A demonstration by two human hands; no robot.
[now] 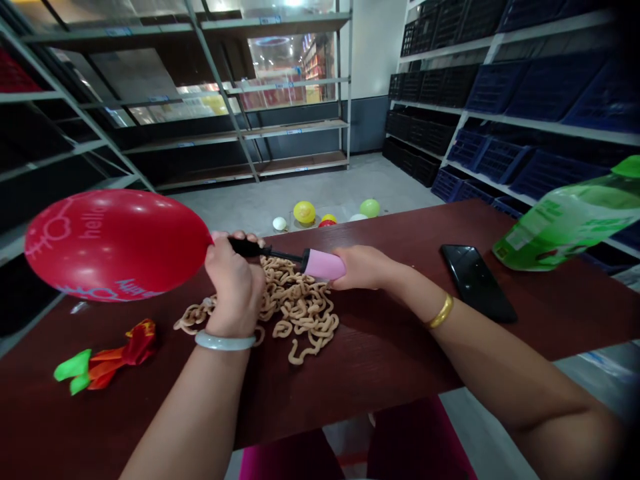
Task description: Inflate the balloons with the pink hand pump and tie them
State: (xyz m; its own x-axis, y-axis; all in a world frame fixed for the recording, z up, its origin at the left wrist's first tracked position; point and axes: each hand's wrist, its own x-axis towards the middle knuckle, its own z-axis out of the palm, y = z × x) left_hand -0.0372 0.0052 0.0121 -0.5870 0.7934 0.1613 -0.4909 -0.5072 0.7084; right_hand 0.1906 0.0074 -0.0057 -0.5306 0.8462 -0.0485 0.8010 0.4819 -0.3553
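A red balloon (113, 243) with pale printed writing is inflated at the left, above the dark wooden table (380, 347). My left hand (234, 280) is closed around its neck and the black nozzle of a hand pump (295, 257). My right hand (364, 268) grips the pump's pink handle end. Both hands hover over a heap of tan plastic chain links (295, 310) lying on the table.
Flat uninflated balloons (107, 360), green, orange and red, lie at the table's left. A black phone (477, 281) rests at the right, near a green plastic bottle (570, 223). Several inflated balloons (325, 213) sit on the floor beyond. Shelving racks line both sides.
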